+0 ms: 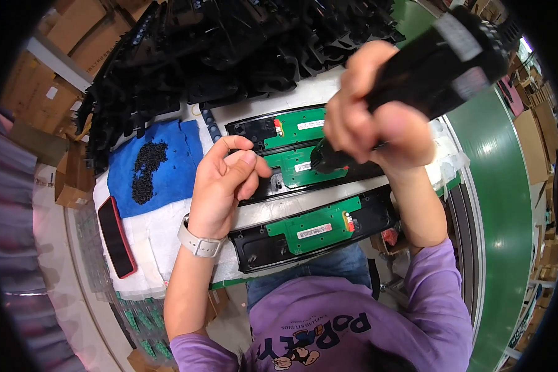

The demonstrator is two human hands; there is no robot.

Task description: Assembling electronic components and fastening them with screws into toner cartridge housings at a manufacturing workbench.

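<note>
Right hand (pixel 378 118), 2 o'clock: fingers wrapped round black screwdriver (pixel 437 71), tip down at middle panel (pixel 297 178), dial centre; left hand (pixel 226 177) by panel's 9 o'clock end, fingers curled, cannot tell if pinching anything; small black parts (pixel 146 173), blue cloth (pixel 183 149), 9 o'clock

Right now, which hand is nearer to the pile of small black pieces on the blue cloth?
Left. The left hand is to the right of the pile, past the edge of the blue cloth; the right hand is much farther right, around the black power tool.
</note>
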